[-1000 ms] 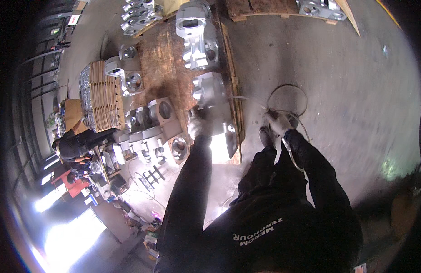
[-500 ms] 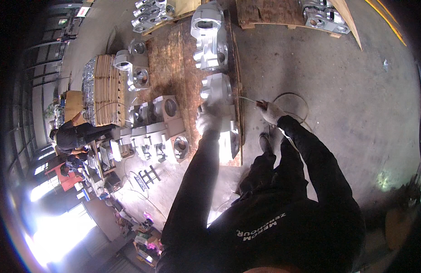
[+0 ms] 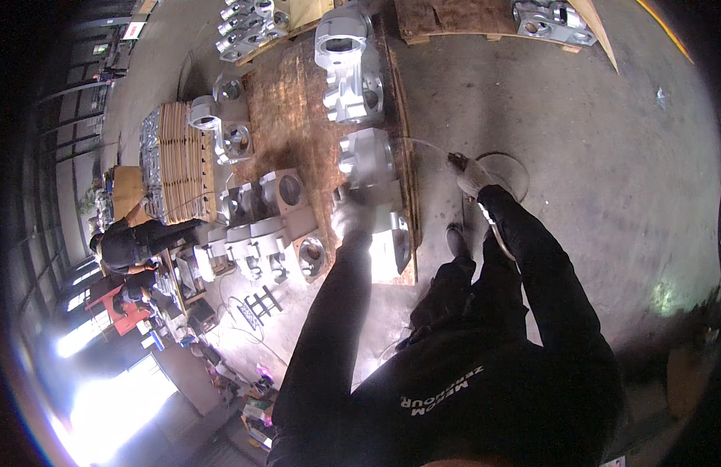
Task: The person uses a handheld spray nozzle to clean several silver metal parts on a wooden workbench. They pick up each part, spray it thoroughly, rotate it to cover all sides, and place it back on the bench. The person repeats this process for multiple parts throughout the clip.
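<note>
While I lean over the rusty steel plate [image 3: 286, 117] on the workshop floor, my left hand [image 3: 351, 219] rests in its glove on top of a grey metal casting [image 3: 368, 167], pressed flat near the block's six o'clock edge; the grip looks spread rather than closed, though glare from the bright face just below hides the fingers, so I cannot tell how far it is open. My right hand [image 3: 471, 177], also gloved, is closed around a small tool [image 3: 456, 161] at about three o'clock from that casting, with a thin hose [image 3: 423, 144] arcing from the tool toward the block and a loop of it lying on the concrete floor [image 3: 610, 156]. The tool's tip stands apart from the casting, just off the plate's edge. I judge the step in hand to be steadying the block ahead of working its surface with the tool; the next move would call for bringing the tip across to the casting while the left hand keeps it from shifting. More castings [image 3: 259, 210] crowd the plate at nine o'clock. Other workers [image 3: 131, 241] bend over parts at far left.
</note>
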Tool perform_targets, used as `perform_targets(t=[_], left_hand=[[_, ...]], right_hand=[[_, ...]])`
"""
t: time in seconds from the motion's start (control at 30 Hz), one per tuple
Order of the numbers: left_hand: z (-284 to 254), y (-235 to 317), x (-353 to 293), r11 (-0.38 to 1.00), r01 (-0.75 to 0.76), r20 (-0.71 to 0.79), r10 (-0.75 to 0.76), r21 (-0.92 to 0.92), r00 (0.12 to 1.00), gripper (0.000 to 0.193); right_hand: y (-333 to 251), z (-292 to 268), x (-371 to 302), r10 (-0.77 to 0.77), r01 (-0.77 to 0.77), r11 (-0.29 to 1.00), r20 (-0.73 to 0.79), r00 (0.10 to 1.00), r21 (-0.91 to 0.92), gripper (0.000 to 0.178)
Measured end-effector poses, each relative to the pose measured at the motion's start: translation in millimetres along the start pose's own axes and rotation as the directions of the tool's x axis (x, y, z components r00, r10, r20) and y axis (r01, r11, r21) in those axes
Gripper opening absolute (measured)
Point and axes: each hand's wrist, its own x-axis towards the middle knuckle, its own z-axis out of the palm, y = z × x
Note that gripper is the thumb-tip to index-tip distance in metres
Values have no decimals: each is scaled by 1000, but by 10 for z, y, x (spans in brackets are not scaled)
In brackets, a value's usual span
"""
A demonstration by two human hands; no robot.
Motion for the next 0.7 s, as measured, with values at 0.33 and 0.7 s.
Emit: perform_targets(t=[0.33,0.7], left_hand=[[172,-172,95,999,-20,-73,24,49,997,48],[443,-861,121,990,-43,-62,52,138,997,56]], right_hand=[[158,24,-135,-85,83,985,-6,996,-154,30],[-450,-194,-429,538,-613,616,303,786,495,48]])
